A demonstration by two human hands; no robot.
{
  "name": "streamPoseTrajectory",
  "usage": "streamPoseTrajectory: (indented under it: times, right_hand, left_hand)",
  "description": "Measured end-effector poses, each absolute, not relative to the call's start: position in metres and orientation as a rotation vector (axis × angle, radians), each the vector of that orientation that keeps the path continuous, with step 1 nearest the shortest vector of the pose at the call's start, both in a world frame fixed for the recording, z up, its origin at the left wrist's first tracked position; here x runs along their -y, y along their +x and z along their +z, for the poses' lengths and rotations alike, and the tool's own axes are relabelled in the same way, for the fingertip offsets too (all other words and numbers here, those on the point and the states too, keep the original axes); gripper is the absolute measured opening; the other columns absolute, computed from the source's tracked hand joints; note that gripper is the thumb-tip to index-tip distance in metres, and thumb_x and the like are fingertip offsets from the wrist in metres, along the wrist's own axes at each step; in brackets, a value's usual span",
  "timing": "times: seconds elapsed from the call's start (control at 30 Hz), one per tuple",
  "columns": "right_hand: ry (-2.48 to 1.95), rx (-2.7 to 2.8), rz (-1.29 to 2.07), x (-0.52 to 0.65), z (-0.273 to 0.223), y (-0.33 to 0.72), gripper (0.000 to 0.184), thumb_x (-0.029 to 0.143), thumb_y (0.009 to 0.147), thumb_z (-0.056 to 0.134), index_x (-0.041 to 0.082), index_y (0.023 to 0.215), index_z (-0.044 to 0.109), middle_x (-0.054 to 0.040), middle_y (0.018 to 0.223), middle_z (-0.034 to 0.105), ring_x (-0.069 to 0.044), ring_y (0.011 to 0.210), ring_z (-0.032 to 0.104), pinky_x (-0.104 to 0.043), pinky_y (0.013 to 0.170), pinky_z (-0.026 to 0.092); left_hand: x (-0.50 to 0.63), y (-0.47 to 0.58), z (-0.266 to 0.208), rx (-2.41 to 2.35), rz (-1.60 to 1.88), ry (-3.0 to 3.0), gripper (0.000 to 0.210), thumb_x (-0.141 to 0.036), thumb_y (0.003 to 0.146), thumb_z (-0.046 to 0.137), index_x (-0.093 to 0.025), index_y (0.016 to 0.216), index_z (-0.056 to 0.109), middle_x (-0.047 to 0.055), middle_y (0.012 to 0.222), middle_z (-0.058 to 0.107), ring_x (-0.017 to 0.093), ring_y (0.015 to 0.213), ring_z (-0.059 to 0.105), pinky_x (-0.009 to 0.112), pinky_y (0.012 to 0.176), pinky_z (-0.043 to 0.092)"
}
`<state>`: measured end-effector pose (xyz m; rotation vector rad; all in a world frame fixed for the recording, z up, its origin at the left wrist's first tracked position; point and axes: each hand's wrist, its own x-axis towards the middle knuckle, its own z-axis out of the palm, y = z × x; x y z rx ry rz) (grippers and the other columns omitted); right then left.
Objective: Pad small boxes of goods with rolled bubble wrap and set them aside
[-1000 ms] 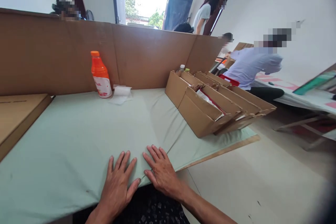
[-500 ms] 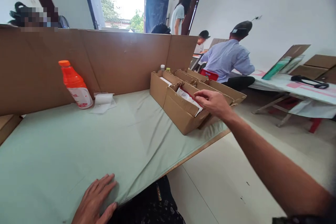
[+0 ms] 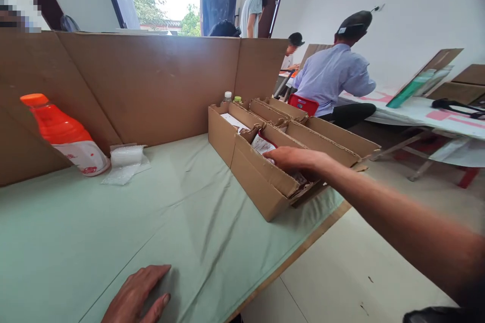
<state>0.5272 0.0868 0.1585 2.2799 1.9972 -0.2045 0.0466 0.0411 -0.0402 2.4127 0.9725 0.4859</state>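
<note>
My right hand [image 3: 291,158] reaches down into a front compartment of a divided cardboard box [image 3: 253,181]. Its fingers are bent together, with their tips against or among a white packet with a red edge [image 3: 262,142]; what they grip, if anything, is hidden. Another compartment holds white paper-like items [image 3: 234,122]. On the pale green tabletop cloth, near the front edge, my left hand [image 3: 136,292] rests open and holds nothing, its thumb apart from the fingers.
A bottle with an orange cap [image 3: 66,136] and a small roll of clear plastic wrap [image 3: 127,156] stand before a tall cardboard screen [image 3: 162,86]. Two small bottles, one white-capped [image 3: 228,97], stand behind the box. A seated person in a light blue shirt [image 3: 333,81] works at another table.
My right hand has gone from above the box down into the compartment. My left hand stays on the cloth, its fingers more bunched. The view has shifted, so bottle and wrap appear further left.
</note>
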Motion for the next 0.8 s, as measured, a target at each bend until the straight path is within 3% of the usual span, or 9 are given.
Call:
streamPoseTrajectory:
  times: [0.13,0.27,0.37,0.43,0.5,0.6,0.7,0.8]
  right_hand:
    - [2.263,-1.873,-0.228,-0.085,0.166,0.522,0.023,0.014,0.075,0.066,0.021,0.096,0.075,-0.0100,0.091,0.077,-0.026,0.082,0.072,-0.030,0.065,0.048]
    - [2.527,-1.833,0.017,-0.054,0.211,0.518,0.030,0.022,0.086,0.052,0.017,0.111,0.068,-0.0129,0.101,0.075,-0.027,0.086,0.070,-0.033,0.072,0.049]
    - [2.725,-2.164,0.002,-0.020,0.229,0.479,0.031,0.034,0.091,0.051,0.022,0.115,0.066,-0.0057,0.097,0.075,-0.022,0.080,0.068,-0.031,0.069,0.050]
    - [2.580,-2.468,-0.288,-0.002,0.224,0.437,0.030,0.038,0.090,0.055,0.023,0.112,0.068,-0.0030,0.087,0.075,-0.019,0.072,0.066,-0.029,0.064,0.049]
    - [2.238,-2.627,-0.585,0.004,0.214,0.400,0.029,0.042,0.088,0.061,0.022,0.107,0.072,-0.0034,0.085,0.075,-0.019,0.074,0.067,-0.028,0.067,0.049]
    - [2.123,-2.710,-0.688,-0.016,0.210,0.389,0.035,0.050,0.087,0.064,0.021,0.103,0.075,-0.0053,0.093,0.077,-0.020,0.083,0.069,-0.028,0.073,0.050]
    - [2.504,-2.555,-0.295,-0.071,0.218,0.434,0.034,0.049,0.090,0.056,0.022,0.096,0.076,-0.0050,0.090,0.077,-0.022,0.081,0.069,-0.030,0.071,0.049]
    - [2.630,-2.155,0.067,-0.144,0.219,0.488,0.025,0.039,0.084,0.060,0.024,0.096,0.076,-0.0052,0.096,0.078,-0.026,0.088,0.070,-0.034,0.073,0.049]
  left_hand:
    - [-0.045,0.078,-0.033,-0.918,0.658,2.304,0.034,-0.041,0.090,0.064,-0.034,0.123,0.070,0.004,0.114,0.077,0.023,0.102,0.074,0.030,0.088,0.062]
    - [-0.048,0.117,0.003,-0.779,0.476,2.048,0.034,-0.043,0.090,0.063,-0.033,0.122,0.071,0.007,0.120,0.074,0.025,0.109,0.070,0.031,0.089,0.061]
    - [-0.049,0.159,0.039,-0.631,0.475,1.605,0.064,-0.050,0.081,0.074,-0.032,0.141,0.057,0.010,0.140,0.062,0.029,0.125,0.060,0.039,0.101,0.054]
    - [-0.048,0.185,0.060,-0.494,0.603,1.223,0.083,-0.056,0.072,0.080,-0.030,0.145,0.051,0.012,0.147,0.056,0.033,0.133,0.053,0.044,0.103,0.051]
    - [-0.046,0.201,0.072,-0.470,0.675,0.917,0.072,-0.056,0.072,0.079,-0.024,0.134,0.062,0.012,0.136,0.063,0.032,0.123,0.058,0.040,0.092,0.053]
    - [-0.053,0.194,0.069,-0.668,0.674,0.744,0.044,-0.045,0.067,0.082,-0.017,0.100,0.074,0.007,0.097,0.073,0.021,0.086,0.065,0.029,0.071,0.050]
    - [-0.088,0.163,0.055,-0.899,0.631,0.758,0.041,-0.032,0.052,0.089,-0.014,0.083,0.071,0.003,0.074,0.068,0.015,0.064,0.058,0.024,0.057,0.044]
    - [-0.157,0.132,0.056,-1.064,0.703,0.746,0.042,-0.027,0.050,0.088,-0.012,0.083,0.068,0.006,0.072,0.068,0.017,0.060,0.059,0.026,0.053,0.047]
